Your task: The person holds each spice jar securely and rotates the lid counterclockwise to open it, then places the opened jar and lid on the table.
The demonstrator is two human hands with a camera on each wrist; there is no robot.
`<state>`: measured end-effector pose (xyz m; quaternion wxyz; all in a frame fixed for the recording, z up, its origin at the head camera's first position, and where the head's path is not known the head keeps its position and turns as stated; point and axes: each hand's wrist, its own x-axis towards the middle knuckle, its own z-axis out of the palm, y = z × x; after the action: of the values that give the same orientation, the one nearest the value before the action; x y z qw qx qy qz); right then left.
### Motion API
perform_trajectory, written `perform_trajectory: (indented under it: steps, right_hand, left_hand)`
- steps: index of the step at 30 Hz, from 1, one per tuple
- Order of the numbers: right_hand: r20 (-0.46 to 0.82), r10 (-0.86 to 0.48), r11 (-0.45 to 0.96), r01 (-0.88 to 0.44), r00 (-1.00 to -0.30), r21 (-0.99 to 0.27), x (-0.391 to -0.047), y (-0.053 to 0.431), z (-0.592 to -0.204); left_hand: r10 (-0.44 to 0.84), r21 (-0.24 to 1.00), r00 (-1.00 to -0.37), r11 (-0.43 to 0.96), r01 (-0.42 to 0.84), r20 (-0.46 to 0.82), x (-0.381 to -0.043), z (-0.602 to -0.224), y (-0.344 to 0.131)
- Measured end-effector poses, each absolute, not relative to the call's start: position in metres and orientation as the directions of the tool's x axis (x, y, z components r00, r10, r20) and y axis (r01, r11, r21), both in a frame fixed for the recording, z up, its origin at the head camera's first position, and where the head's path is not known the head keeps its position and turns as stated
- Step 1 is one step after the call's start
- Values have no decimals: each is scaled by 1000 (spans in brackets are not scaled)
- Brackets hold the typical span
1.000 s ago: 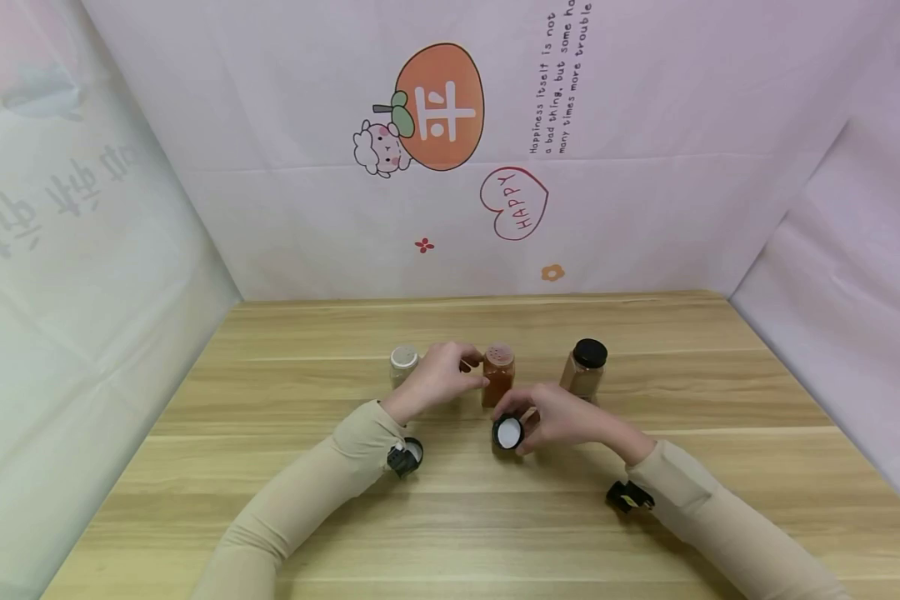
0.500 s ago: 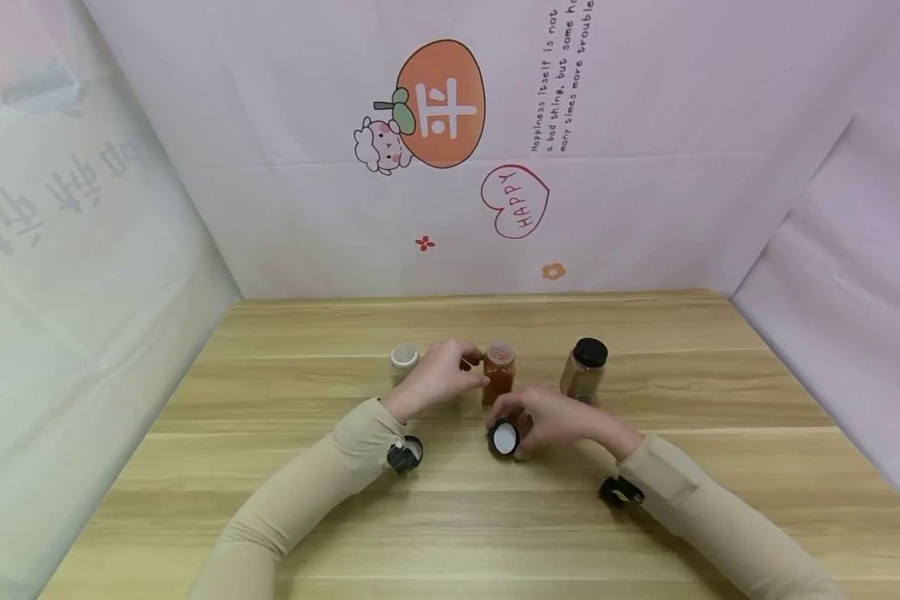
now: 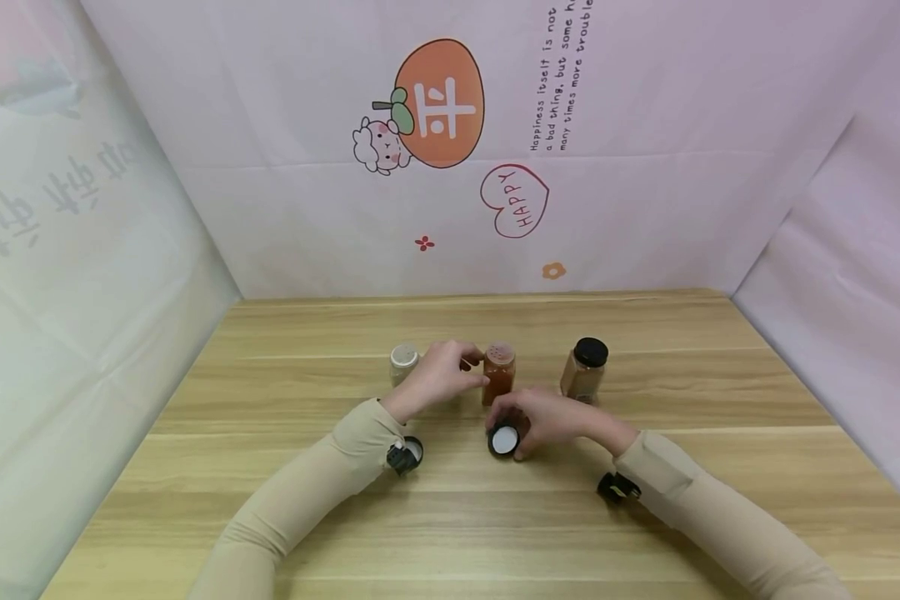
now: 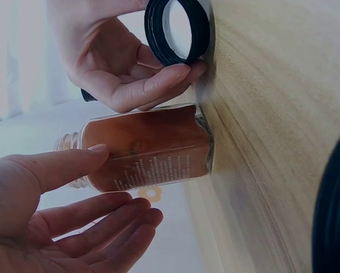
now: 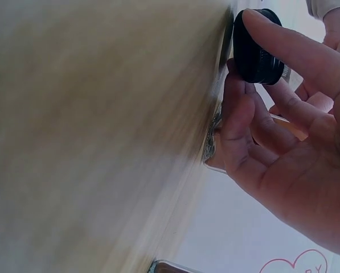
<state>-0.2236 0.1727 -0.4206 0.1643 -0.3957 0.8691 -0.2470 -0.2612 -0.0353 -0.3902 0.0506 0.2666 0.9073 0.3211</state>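
Note:
An orange-red spice jar (image 3: 498,383) stands upright, its perforated shaker top bare. My left hand (image 3: 438,377) is at its left side. In the left wrist view, the thumb (image 4: 73,166) lies against the jar, while the relaxed fingers (image 4: 110,227) sit apart from the glass. My right hand (image 3: 543,415) pinches a black lid (image 3: 505,440) by its rim, white liner facing up, just in front of that jar. The right wrist view shows the thumb (image 5: 295,48) across the black lid, very close to the tabletop; whether it touches the wood I cannot tell.
A jar with a white shaker top (image 3: 403,363) stands left, partly behind my left hand. Another black lid (image 3: 412,452) lies liner up near the left cuff. A brown spice jar capped in black (image 3: 585,371) stands right. Fabric walls (image 3: 307,208) border the wooden table (image 3: 285,333).
The right hand has moved slightly left and down toward the table with the lid, mostly in the first half second. My left hand and the jars have stayed in place.

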Motion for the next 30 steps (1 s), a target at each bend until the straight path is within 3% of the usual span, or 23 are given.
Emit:
perform_trajectory:
  steps: [30]
  right_hand:
    - [-83, -759, 577, -608, -646, -546, -216, 173, -420]
  left_hand:
    - [516, 603, -852, 654, 457, 86, -260, -391, -35]
